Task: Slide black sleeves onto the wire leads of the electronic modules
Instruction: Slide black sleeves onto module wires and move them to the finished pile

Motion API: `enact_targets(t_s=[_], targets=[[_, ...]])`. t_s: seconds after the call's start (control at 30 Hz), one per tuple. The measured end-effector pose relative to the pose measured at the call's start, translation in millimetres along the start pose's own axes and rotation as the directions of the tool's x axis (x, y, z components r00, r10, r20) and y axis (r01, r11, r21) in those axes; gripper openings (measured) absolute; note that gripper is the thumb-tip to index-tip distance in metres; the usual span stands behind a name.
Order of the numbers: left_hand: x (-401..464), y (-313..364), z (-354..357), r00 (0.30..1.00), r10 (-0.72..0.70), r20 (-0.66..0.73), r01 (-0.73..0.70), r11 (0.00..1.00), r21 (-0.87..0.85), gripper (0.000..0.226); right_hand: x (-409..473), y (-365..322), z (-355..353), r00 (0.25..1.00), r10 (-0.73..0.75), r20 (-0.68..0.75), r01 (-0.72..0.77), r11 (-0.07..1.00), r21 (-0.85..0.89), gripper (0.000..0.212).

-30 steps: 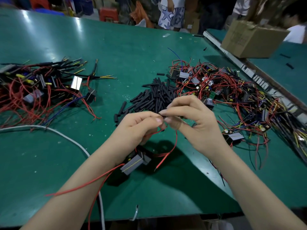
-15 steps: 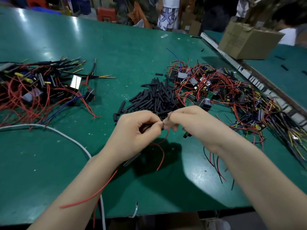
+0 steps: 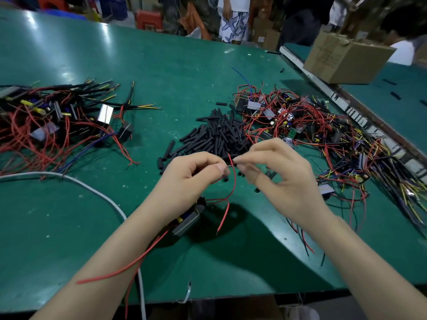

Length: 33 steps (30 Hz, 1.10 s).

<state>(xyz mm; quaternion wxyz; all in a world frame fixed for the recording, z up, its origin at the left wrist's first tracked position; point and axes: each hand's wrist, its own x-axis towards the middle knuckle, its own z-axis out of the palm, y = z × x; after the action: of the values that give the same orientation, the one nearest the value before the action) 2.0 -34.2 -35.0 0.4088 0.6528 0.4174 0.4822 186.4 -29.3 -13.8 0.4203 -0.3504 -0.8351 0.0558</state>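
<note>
Here, red lead pinched between left hand, right hand

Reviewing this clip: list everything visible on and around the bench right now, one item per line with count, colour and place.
table: one, green, fills the view.
sleeve pile: many, black, centre, beyond the hands.
unsleeved modules: a heap, red, yellow and black wires, right.
sleeved modules: a heap, mostly red wires, left.
cable: one, white, curving across the near left.
cardboard box: one, brown, far right.
held module: one, dark, under the left wrist.
red lead: one, looping between the hands.
left hand: pinches the lead with a black sleeve at its fingertips.
right hand: pinches the lead's tip.
</note>
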Motion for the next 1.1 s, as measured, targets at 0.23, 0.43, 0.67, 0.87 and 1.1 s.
enact_targets(t_s=[0.23, 0.43, 0.67, 0.87, 1.1], targets=[[1.6, 4.6, -3.3, 0.971, -0.194, 0.138, 0.223, 0.942, -0.25, 0.022, 1.7, 2.6, 10.5, 0.974, -0.218, -0.064, 0.204, 0.963, -0.174, 0.013], [0.0, 6.6, -4.0, 0.951, -0.205, 0.232, 0.268, 0.92, -0.287, 0.021, 6.5, -0.1, 4.0, 0.967, -0.253, 0.033, 0.251, 0.918, -0.306, 0.023], [-0.2, -6.6, -3.3, 0.989, 0.145, -0.021, -0.137, 0.969, 0.204, 0.01, 16.3, -19.1, 14.0, 0.774, 0.57, 0.276, -0.602, 0.797, 0.044, 0.021], [-4.4, -14.2, -2.5, 0.926, 0.368, 0.085, -0.356, 0.773, 0.526, 0.02, 24.5, -9.4, 4.2, 0.262, 0.669, 0.696, -0.959, 0.262, 0.109, 0.022], [-2.3, -12.5, -1.9, 0.974, 0.228, -0.008, -0.204, 0.887, 0.413, 0.013, 9.5, -1.3, 6.9, 0.439, 0.646, 0.624, -0.898, 0.332, 0.288, 0.025]])
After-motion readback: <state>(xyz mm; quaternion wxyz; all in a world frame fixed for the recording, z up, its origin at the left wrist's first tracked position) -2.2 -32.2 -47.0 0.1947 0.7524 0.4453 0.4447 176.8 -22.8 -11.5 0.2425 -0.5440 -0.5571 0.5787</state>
